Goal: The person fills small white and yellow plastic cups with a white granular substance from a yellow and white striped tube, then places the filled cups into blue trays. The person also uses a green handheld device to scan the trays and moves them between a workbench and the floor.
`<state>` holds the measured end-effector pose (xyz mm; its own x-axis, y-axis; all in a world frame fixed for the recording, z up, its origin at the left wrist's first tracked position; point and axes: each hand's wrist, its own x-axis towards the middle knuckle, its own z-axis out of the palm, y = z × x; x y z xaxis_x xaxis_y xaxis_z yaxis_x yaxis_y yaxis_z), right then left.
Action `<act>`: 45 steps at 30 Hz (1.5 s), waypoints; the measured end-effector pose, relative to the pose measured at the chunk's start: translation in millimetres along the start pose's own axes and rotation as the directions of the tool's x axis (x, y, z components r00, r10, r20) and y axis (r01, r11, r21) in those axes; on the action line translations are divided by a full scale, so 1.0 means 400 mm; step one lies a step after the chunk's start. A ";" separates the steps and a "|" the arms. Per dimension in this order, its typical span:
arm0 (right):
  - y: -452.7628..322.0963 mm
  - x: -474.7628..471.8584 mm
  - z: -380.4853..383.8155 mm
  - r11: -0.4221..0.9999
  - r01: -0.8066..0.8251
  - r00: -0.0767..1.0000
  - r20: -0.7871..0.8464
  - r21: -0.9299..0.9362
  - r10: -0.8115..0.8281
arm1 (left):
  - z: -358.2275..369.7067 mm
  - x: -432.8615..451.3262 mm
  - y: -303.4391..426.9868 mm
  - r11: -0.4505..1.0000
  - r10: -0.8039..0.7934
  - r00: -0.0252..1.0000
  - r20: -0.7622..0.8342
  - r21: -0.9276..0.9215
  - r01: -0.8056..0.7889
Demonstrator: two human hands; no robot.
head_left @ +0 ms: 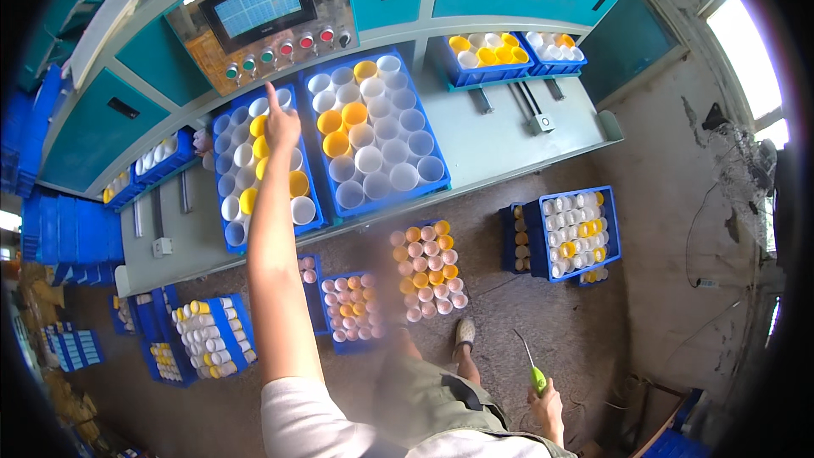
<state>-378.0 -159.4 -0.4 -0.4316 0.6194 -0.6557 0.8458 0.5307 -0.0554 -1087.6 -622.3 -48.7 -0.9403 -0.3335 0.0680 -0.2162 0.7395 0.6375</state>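
Note:
My left hand [282,124] is raised over a blue tray [316,219] of white and yellow cups, its index finger extended towards a row of green and red push buttons [267,55] below a touchscreen [257,5]. Whether the fingertip touches a button I cannot tell. Low at the right, my right hand [547,406] grips the green handle of a tool [538,380] with a thin, slightly bent metal shaft. A second blue tray [389,194] of white, yellow and translucent cups lies on the machine's bench, right of the first.
Blue bins of cups [489,79] stand on the bench's right part, near metal rods. On the floor are a group of filled cups [427,270], a stacked blue crate [582,232] and more crates [213,337] at left. Part of another person's hand [203,141] shows beside the left tray.

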 end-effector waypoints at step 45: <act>1.213 -0.551 0.306 0.352 0.655 0.753 -0.536 0.668 -0.382 | 0.436 -2.068 0.670 0.199 0.963 0.105 0.248 -0.396 -0.896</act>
<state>165.9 -109.0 25.1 -0.8165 0.5733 -0.0686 0.2245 0.2058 -0.9525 -413.8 -46.3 -67.8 -0.3717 0.8221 0.4312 0.9039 0.2146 0.3700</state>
